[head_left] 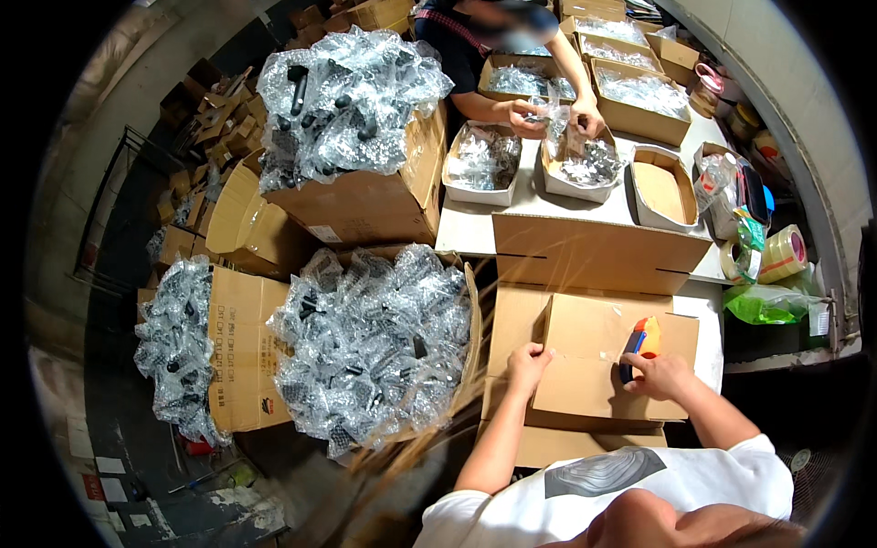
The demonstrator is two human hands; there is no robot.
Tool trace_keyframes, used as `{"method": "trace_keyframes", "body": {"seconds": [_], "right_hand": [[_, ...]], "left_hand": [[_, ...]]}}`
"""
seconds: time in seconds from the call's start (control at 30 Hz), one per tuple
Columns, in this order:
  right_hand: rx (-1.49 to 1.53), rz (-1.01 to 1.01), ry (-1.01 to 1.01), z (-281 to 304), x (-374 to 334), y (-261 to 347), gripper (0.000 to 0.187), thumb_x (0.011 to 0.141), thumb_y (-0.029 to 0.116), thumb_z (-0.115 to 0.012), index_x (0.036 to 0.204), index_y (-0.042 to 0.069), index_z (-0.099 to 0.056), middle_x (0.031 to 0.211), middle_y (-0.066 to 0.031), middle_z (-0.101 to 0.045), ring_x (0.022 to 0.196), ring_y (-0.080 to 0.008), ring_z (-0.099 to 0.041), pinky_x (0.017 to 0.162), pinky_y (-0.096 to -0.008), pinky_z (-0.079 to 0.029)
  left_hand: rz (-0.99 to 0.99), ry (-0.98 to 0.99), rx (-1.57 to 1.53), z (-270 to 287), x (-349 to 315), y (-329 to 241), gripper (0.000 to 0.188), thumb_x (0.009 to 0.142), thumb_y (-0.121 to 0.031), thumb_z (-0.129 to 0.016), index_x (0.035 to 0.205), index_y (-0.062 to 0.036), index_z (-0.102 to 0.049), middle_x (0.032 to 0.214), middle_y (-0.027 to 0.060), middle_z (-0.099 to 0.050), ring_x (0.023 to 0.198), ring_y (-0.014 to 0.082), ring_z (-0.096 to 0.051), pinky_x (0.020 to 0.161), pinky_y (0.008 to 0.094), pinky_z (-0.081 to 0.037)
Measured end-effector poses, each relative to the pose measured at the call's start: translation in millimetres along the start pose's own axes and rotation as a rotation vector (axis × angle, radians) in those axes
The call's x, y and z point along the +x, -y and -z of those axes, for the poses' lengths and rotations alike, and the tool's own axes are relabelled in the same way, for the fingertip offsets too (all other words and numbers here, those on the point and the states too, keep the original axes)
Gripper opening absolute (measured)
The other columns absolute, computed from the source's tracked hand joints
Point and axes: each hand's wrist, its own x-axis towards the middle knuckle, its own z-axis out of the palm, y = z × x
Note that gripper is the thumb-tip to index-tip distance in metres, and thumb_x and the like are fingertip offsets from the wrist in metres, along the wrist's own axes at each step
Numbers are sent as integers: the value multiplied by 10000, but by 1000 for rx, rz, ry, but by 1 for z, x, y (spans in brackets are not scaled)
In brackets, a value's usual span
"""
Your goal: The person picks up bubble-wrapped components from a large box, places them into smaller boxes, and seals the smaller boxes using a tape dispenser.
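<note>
In front of me a flat-topped cardboard box lies within a larger open carton, whose far flap stands raised. My left hand is closed at the box's left edge, fingers curled against the cardboard. My right hand grips an orange and blue tool, apparently a tape dispenser, on the right part of the box top. The fingers partly cover its near end.
To my left stand big cartons heaped with bubble-wrapped parts, and another heaped pile behind. Across the table a co-worker's hands handle a clear bag above white trays. Tape rolls sit at the right edge.
</note>
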Motion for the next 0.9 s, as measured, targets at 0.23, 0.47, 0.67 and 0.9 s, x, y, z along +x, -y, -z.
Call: {"method": "trace_keyframes", "body": {"seconds": [0.23,0.47,0.67,0.9], "right_hand": [[391,-31,-497,-39,17,5,488,660,373,-770,911,44,-511,829,-199,-598,792,-370,-599,707,-432,-487],[825,390,-692,-21,30,32,540,593,127,-771,961,62,-381,878,-145,-480,764,-291,-497,693,-372,-446],[710,711,-501,-42,73,23,567,597,80,-687,1083,68,-396,933,-139,-504,823,-291,-531,769,-340,-461],[534,855,-423,3,58,34,583,583,97,-660,1147,53,-518,976,-188,-580,848,-333,-588,756,-371,-481]], "left_hand": [[5,12,-225,-12,8,-3,185,721,-65,-750,820,14,-616,726,24,-614,671,90,-576,640,228,-485],[-85,102,-386,2,5,15,166,875,-155,-616,952,-11,-585,961,51,-603,868,119,-590,766,244,-479],[90,461,-1048,18,-4,-2,506,921,-524,-440,1114,-77,-581,1046,42,-630,946,135,-586,903,309,-442],[-9,85,-846,6,-3,13,303,964,-307,-468,1077,-34,-536,966,68,-597,852,168,-624,744,287,-517]]}}
